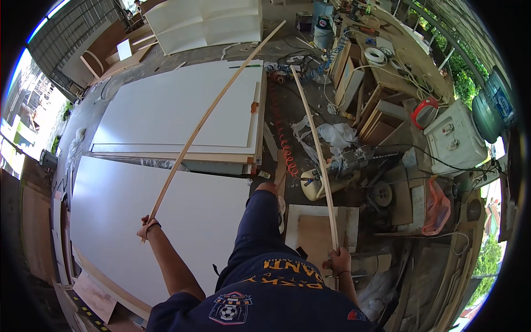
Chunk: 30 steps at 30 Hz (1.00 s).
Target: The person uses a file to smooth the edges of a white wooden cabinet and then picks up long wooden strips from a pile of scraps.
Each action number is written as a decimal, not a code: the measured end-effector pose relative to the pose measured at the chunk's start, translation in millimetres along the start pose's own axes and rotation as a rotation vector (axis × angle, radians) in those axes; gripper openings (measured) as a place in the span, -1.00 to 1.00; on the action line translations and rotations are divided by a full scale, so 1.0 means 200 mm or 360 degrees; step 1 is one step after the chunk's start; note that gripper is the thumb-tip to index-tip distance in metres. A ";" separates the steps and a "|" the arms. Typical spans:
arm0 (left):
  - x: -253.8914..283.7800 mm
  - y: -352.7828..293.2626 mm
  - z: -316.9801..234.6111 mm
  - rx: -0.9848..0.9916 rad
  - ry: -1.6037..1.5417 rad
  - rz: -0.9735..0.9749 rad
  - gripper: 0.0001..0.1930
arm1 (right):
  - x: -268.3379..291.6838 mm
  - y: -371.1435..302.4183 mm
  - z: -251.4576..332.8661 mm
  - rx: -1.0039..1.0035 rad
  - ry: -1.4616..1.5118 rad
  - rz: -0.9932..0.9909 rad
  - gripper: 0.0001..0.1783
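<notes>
My left hand (148, 228) is closed round the near end of a long thin wooden strip (207, 119). That strip slants up and to the right, over two stacks of white boards. In my right hand (338, 260) is the near end of a second pale wooden strip (317, 145), which runs away from me and slightly left above the cluttered floor. The strips are apart from each other. Below the left one lie a near white board (138, 188) and a far white board (171, 105), the far one with a thin green item (251, 66) on it.
A red coiled air hose (285, 146) lies right of the boards, near a cream air compressor (314, 188). A cluttered workbench (406, 72) runs along the right. Further right are a white water dispenser (453, 135) with a bottle and an orange plastic bag (437, 207).
</notes>
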State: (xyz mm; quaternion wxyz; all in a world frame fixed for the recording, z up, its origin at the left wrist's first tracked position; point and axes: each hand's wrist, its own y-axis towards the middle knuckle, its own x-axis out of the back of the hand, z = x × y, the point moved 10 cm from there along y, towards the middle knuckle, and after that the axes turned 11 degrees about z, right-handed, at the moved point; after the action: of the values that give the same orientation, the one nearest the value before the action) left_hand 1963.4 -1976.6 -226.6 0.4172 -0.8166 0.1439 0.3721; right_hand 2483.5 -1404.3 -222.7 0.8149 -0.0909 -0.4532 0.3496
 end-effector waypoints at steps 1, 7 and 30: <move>-0.04 0.00 0.07 -0.0034 -0.0005 -0.0027 -0.58 | 0.01 -0.01 0.08 -0.0081 0.0151 0.0060 -0.65; -0.31 -0.16 0.69 -0.0031 -0.0014 -0.0184 -0.60 | -0.12 0.32 0.09 -0.0265 0.0519 0.0136 -0.71; -0.10 0.08 2.13 0.0030 0.0093 -0.0868 -0.82 | 0.57 1.88 1.48 -0.0135 0.0538 0.0260 -0.79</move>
State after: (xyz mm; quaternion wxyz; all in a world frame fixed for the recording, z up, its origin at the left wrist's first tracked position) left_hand 1734.0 -1651.5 -381.6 0.5051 -0.8317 -0.0658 0.2209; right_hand 2102.4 -1102.6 -151.9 0.8438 -0.2191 -0.3153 0.3750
